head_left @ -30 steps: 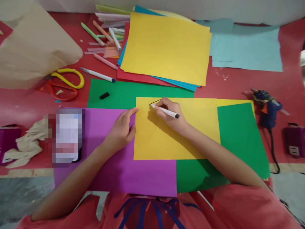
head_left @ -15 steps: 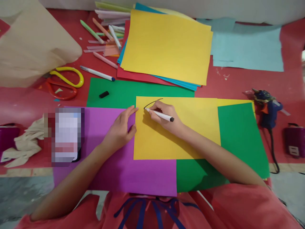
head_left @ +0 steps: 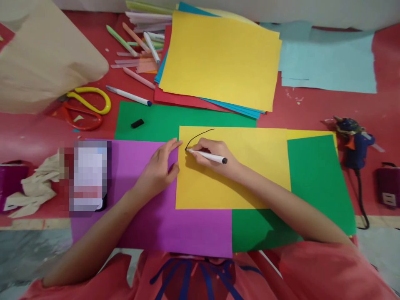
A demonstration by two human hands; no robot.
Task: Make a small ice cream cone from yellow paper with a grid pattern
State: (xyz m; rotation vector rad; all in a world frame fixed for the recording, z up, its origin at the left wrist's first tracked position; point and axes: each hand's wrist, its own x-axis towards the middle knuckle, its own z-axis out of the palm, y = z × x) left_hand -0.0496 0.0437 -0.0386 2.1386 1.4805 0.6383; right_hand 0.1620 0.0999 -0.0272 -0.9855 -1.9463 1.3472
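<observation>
**A:** Head view, the only one. What are the hands doing?

**B:** The right hand [head_left: 215,156] is closed around a white marker [head_left: 208,156], with its tip set on the yellow sheet [head_left: 250,175] at the lower end of a curved black line [head_left: 196,136]. The left hand [head_left: 159,168] lies flat and loosely spread on the purple sheet [head_left: 175,225], fingertips touching the yellow sheet's left edge; it holds nothing.

**A:** Anything hidden?

**B:** The marker's tip is hard to make out under the fingers. The right forearm covers part of the yellow sheet. A green sheet [head_left: 315,179] overlaps its right side, and another green sheet [head_left: 187,118] runs under its top edge, carrying a small black cap [head_left: 137,123].

**A:** And further out?

**B:** A blurred block [head_left: 89,177] at left cannot be identified. The scissors [head_left: 86,108], with yellow and red handles, have their blades hidden under tan paper [head_left: 46,62]. The paper stack [head_left: 218,62] with a yellow top sheet covers the ends of some pens [head_left: 134,39]. At right, a blue glue gun [head_left: 354,139] lies on the red table [head_left: 312,114]; its cord runs off toward the lower edge. A purple thing [head_left: 389,185] is cut off at the frame's right edge.
</observation>
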